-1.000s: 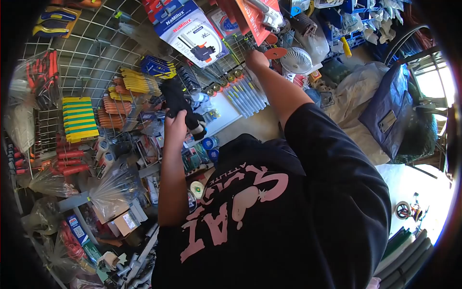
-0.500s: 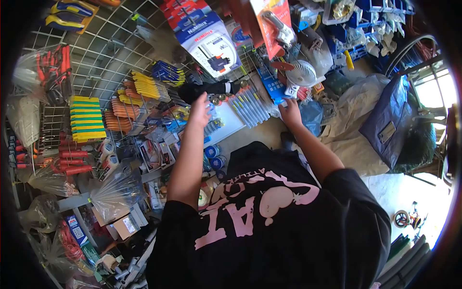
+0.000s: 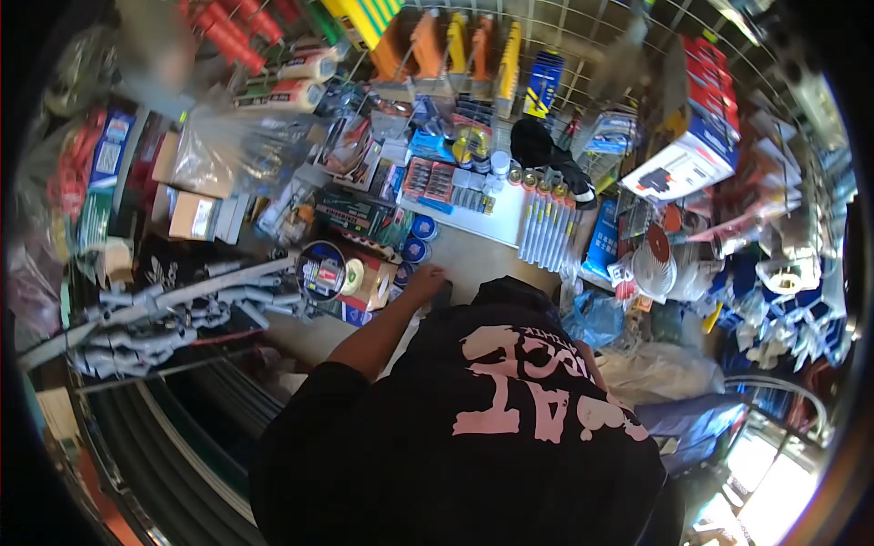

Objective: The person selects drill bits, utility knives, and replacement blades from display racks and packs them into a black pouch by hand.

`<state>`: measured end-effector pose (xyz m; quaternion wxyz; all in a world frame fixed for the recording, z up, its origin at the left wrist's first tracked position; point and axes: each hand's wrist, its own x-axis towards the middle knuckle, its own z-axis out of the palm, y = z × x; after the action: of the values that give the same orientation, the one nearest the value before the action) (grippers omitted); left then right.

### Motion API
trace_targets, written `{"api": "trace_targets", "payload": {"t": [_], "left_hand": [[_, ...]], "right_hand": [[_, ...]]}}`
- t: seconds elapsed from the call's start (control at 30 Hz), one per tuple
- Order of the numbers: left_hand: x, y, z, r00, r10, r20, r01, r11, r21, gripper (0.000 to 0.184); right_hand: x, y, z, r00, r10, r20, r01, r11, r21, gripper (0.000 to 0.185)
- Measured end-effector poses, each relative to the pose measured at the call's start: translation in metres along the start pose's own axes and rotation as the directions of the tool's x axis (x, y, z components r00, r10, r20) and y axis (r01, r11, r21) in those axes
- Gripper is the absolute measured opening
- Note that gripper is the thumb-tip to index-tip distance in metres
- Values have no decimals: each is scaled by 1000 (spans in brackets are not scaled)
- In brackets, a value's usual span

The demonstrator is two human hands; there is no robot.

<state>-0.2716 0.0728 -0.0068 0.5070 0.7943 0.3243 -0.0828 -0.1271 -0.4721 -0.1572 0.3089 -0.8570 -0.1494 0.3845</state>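
Black bundle (image 3: 539, 146) is lying by the silvery tubes (image 3: 549, 227), at one to two o'clock from the left hand (image 3: 426, 282).
Blue-lidded tins (image 3: 423, 227) are sitting near that hand, toward twelve; whether it is clenching or hanging loose, I cannot tell. Unlike earlier, it is hovering well apart from the bundle, and the right hand is no longer showing, its grip unknown. Black shirt (image 3: 473, 455) is blocking six o'clock. Clear tub (image 3: 321, 271) at nine is containing small packets; white tray (image 3: 464, 218) is carrying others.
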Motion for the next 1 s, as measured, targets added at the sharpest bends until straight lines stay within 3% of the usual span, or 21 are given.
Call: {"api": "trace_targets", "payload": {"t": [0.03, 0.07, 0.1, 0.17, 0.23, 0.3, 0.37, 0.43, 0.5, 0.6, 0.63, 0.7, 0.77, 0.83, 0.9, 0.93, 1.0], "left_hand": [[-21, -9, -8, 991, -114, -65, 115, 993, 11, 37], [-26, -57, -6, 986, -114, -119, 113, 993, -14, 35], [-37, -77, -7, 978, -119, -173, 113, 993, -39, 34], [-66, -91, -11, 914, -298, -274, 203, 923, -327, 26], [-77, -135, -16, 880, -392, -269, 65, 660, -748, 20], [-93, -114, -35, 708, -601, -371, 234, 695, -680, 18], [-110, -95, -51, 586, -666, -462, 73, 611, -788, 19], [-110, -132, -58, 507, -618, -601, -100, 650, -753, 19], [-121, -135, -84, 450, -537, -714, 47, 812, -581, 24], [-123, -182, -119, 275, -179, -945, 212, 970, -122, 32], [-129, -179, -139, 322, -361, -875, 217, 928, -303, 38], [-129, -182, -175, 310, -313, -898, 226, 942, -250, 44], [-126, -191, -204, 373, -241, -896, 291, 947, -134, 51], [-107, -231, -229, 440, -255, -861, 289, 948, -132, 59], [-89, -250, -251, 490, -290, -822, 247, 951, -188, 61], [-80, -261, -258, 554, -298, -777, 102, 951, -292, 66], [-76, -253, -274, 616, -280, -736, 203, 959, -196, 70]], "right_hand": [[11, -8, -13, 990, -130, 61, 138, 976, -170, 39], [16, -29, -28, 959, -242, 146, 278, 905, -323, 39], [16, -62, -47, 974, -169, 149, 205, 939, -276, 39], [24, -131, -77, 988, -19, 156, 48, 982, -184, 39], [44, -161, -93, 977, -78, 199, 109, 983, -150, 38], [67, -194, -107, 939, -55, 339, 131, 970, -206, 39], [84, -219, -113, 897, -279, 342, 358, 913, -196, 38], [106, -236, -113, 862, -299, 410, 395, 902, -173, 34], [95, -284, -117, 879, -212, 427, 342, 904, -255, 38], [102, -292, -103, 890, -208, 405, 363, 862, -354, 35], [99, -298, -98, 904, -193, 382, 350, 846, -402, 34], [93, -292, -74, 928, -250, 276, 328, 900, -288, 33], [90, -276, -46, 947, -63, 314, 116, 982, -152, 37], [45, -273, -7, 935, 213, 285, -229, 973, 25, 39], [13, -272, 17, 898, 316, 308, -310, 948, -70, 41], [-1, -269, 29, 898, 342, 279, -358, 934, 7, 36], [-26, -264, 45, 912, 347, 217, -372, 924, 85, 36]]}}
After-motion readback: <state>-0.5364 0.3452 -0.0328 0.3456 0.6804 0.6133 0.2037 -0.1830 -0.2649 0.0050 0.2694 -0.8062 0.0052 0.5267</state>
